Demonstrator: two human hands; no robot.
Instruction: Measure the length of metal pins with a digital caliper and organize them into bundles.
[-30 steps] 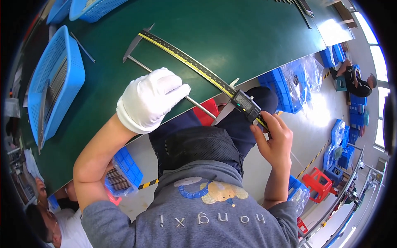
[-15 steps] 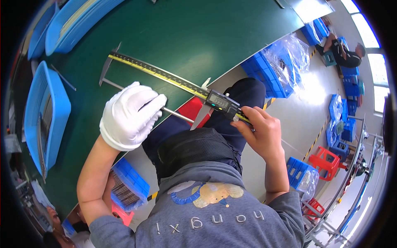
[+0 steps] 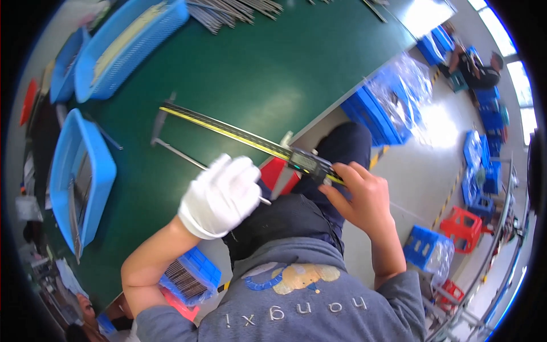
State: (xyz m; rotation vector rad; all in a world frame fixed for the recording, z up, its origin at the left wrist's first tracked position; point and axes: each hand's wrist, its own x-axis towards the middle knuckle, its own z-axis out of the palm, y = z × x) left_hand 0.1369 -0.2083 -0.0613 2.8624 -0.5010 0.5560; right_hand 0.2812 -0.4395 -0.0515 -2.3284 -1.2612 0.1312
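Observation:
My left hand point(image 3: 222, 196), in a white glove, is closed around a thin metal rod point(image 3: 183, 155). One end of the rod lies at the fixed jaw of a long digital caliper point(image 3: 228, 132); its other end pokes out past my glove, close to the sliding jaw point(image 3: 281, 183). Whether that end touches the jaw I cannot tell. Bare, my right hand point(image 3: 362, 196) grips the caliper by its display end point(image 3: 306, 162), thumb below and fingers above. The caliper slants across the table edge over my lap.
Light-blue baskets point(image 3: 105, 191) stand on the green table point(image 3: 250, 74) at left, the nearer one holding rods. A pile of rods point(image 3: 231, 10) lies at the far edge. Blue crates point(image 3: 370, 117), some with plastic wrap, and a red stool point(image 3: 460, 229) stand on the floor. Another person point(image 3: 481, 74) sits far right.
My left hand has slid along the rod toward its near end, away from the fixed jaw. The view has shifted, bringing the rod pile into sight. My right hand keeps its grip on the caliper.

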